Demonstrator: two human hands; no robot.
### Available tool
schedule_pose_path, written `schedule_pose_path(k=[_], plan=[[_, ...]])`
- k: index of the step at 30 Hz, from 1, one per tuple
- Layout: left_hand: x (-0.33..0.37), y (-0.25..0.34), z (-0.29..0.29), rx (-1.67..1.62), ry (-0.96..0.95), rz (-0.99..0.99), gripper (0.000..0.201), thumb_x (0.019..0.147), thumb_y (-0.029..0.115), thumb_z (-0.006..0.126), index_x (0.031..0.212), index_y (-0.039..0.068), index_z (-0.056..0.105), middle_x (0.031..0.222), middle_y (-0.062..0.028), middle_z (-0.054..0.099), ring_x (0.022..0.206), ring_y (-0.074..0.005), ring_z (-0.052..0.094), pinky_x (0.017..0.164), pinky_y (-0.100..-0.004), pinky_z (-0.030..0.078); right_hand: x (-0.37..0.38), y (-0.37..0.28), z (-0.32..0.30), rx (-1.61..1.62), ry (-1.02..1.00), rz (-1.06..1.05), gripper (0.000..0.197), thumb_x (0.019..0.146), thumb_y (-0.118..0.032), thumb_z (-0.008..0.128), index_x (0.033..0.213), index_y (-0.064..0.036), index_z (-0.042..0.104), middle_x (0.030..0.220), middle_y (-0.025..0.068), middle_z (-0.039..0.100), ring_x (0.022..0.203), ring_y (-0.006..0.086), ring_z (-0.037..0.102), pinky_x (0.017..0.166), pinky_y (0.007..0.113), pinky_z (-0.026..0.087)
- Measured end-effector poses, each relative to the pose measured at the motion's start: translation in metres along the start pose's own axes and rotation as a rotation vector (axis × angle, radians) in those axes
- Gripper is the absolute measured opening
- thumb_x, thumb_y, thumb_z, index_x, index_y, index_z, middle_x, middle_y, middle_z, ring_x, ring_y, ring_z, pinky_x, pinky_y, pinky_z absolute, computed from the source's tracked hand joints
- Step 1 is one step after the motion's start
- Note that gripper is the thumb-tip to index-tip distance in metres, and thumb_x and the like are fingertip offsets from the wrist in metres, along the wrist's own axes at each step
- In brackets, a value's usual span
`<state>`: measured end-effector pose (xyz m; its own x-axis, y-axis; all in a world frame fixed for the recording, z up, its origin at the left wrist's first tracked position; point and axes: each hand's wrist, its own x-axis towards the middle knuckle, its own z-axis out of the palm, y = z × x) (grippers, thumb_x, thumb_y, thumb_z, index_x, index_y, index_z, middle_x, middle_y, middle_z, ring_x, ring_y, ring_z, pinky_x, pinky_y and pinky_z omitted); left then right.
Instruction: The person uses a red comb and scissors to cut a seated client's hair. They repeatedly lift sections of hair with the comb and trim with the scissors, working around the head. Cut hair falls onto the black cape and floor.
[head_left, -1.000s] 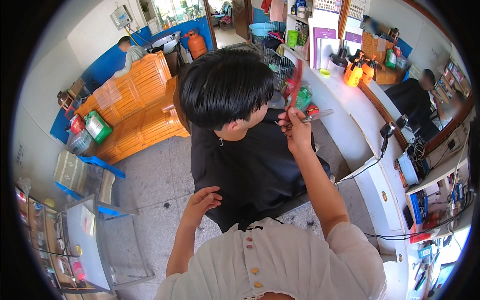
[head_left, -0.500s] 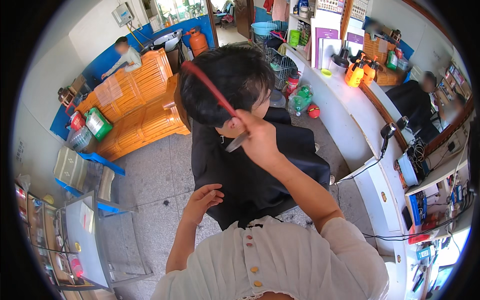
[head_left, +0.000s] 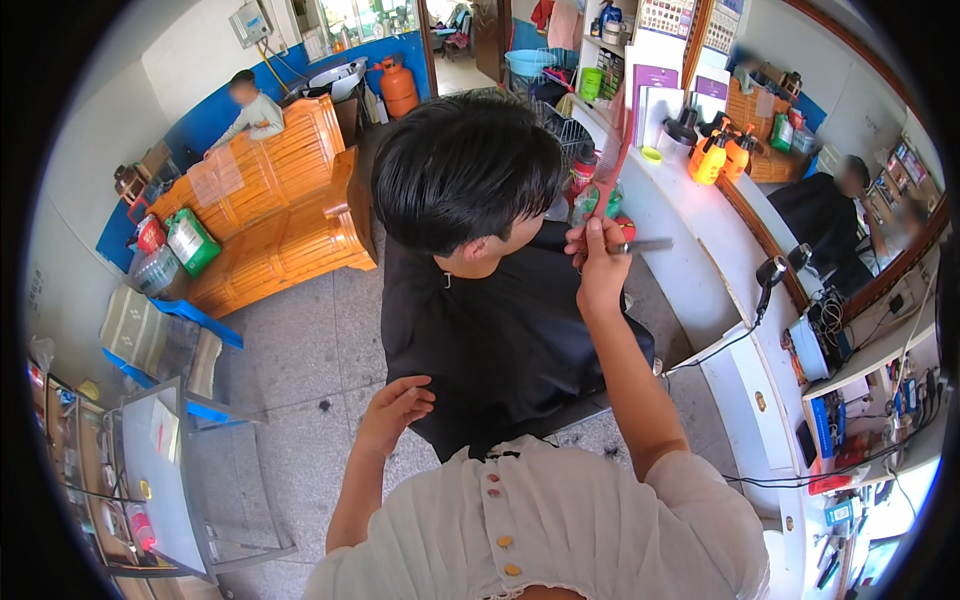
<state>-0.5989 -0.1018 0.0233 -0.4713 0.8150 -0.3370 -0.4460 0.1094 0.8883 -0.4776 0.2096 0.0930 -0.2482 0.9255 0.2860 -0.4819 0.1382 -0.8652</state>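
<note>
In front of me sits a person with short dark hair [head_left: 465,170], wrapped in a black cape [head_left: 500,325]. My right hand [head_left: 602,268] is raised to the right of that head, apart from the hair. Its fingers are closed around a red comb [head_left: 613,160] that points up and away. From the same hand a slim grey metal tool [head_left: 648,245] sticks out to the right; its exact kind is unclear. My left hand [head_left: 394,413] hangs at the near left edge of the cape, fingers loosely bent and slightly apart, holding nothing.
A white counter [head_left: 690,250] with orange spray bottles [head_left: 708,158], a black hair dryer [head_left: 770,272] and a mirror runs along the right. Cords trail there. Left stand a wooden bench [head_left: 270,240], with another person behind it, and a glass-topped table [head_left: 170,490].
My right hand has moved right, away from the head, with the comb swung from across the hair to upright. The seated person's hair now lies smoother. My left hand has barely shifted.
</note>
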Motion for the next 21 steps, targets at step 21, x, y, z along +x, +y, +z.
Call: schedule_pose_path(k=[21], plan=[[-0.003, -0.012, -0.026, -0.112, -0.022, 0.01, 0.025, 0.091, 0.012, 0.049, 0.113, 0.001, 0.055, 0.092, -0.0071, 0.063, 0.081, -0.013, 0.061, 0.075, -0.025, 0.049, -0.055, 0.004, 0.051, -0.841, -0.366, -0.784, 0.017, 0.084, -0.003, 0.058, 0.101, 0.001, 0.058, 0.067, 0.0125, 0.057, 0.054, 0.0232, 0.055, 0.053, 0.029, 0.045]])
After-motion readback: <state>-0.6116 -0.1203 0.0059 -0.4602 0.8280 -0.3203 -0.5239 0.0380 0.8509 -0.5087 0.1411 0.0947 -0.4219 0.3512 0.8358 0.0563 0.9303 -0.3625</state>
